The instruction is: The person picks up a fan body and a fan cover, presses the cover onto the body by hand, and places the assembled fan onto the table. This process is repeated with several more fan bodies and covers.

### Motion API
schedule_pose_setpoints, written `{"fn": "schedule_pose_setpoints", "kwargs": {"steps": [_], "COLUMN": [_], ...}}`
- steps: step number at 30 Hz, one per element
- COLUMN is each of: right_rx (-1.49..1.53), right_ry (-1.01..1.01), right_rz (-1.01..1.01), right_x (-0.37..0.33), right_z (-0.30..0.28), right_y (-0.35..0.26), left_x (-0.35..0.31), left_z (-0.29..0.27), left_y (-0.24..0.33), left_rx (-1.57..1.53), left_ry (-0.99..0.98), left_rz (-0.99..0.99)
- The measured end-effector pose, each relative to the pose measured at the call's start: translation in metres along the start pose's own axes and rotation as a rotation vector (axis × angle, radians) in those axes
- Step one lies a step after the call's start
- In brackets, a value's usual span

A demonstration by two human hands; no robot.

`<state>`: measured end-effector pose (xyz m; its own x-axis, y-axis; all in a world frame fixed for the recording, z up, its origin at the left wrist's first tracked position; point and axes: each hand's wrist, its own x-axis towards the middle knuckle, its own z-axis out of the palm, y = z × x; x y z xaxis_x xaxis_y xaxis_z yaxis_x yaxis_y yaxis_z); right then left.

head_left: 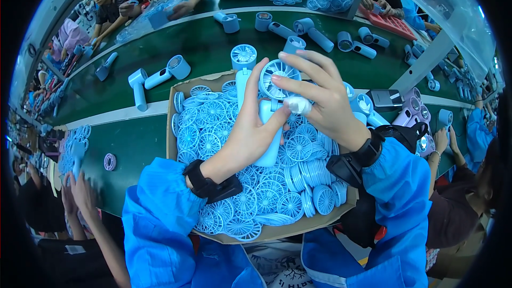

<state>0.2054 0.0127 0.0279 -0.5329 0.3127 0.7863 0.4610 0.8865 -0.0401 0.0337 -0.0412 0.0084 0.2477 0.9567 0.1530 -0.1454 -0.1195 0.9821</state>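
Note:
Above a cardboard box, my left hand (pixel 245 137) grips a light blue handheld fan (pixel 269 141) by its handle, thumb across the front. My right hand (pixel 333 101) closes around the fan's round head, its fingers lying on the rim and front. White wrapping (pixel 298 105) covers one right fingertip. Under both hands, the open box (pixel 173 128) is filled with round light blue fan grilles (pixel 245 202), spoked like wheels. Just behind the held fan stands another light blue fan (pixel 244 55), partly hidden by my left hand.
A green conveyor belt (pixel 208 56) runs across beyond the box, carrying several light blue fans (pixel 170 70). Purple fans (pixel 413 109) and a dark box-shaped object (pixel 385 99) sit at the right. A purple ring (pixel 109 161) lies at the left. Other people work around the line.

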Motion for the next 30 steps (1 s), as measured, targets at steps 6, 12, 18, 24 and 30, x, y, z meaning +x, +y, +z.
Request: {"fn": "schedule_pose_setpoints", "kwargs": {"steps": [6, 12, 18, 24, 30], "right_rx": [0.961, 1.338, 1.170, 1.019, 1.181], "right_ry": [0.061, -0.117, -0.139, 0.017, -0.077], "right_rz": [0.511, 0.782, 0.695, 0.695, 0.820], "right_x": [-0.005, -0.003, -0.001, -0.014, -0.010], "right_z": [0.018, 0.008, 0.004, 0.011, 0.008], "right_y": [-0.011, -0.010, -0.001, 0.003, 0.001], "left_x": [-0.001, 0.003, 0.003, 0.009, 0.009], "left_z": [-0.002, -0.008, -0.008, -0.007, -0.008], "left_y": [0.003, 0.002, 0.004, -0.003, 0.000], "left_rx": [-0.047, -0.014, -0.052, 0.039, 0.030], "left_ry": [-0.001, 0.010, -0.011, 0.077, 0.247], "left_rz": [0.016, 0.015, -0.054, -0.067, 0.279]}}
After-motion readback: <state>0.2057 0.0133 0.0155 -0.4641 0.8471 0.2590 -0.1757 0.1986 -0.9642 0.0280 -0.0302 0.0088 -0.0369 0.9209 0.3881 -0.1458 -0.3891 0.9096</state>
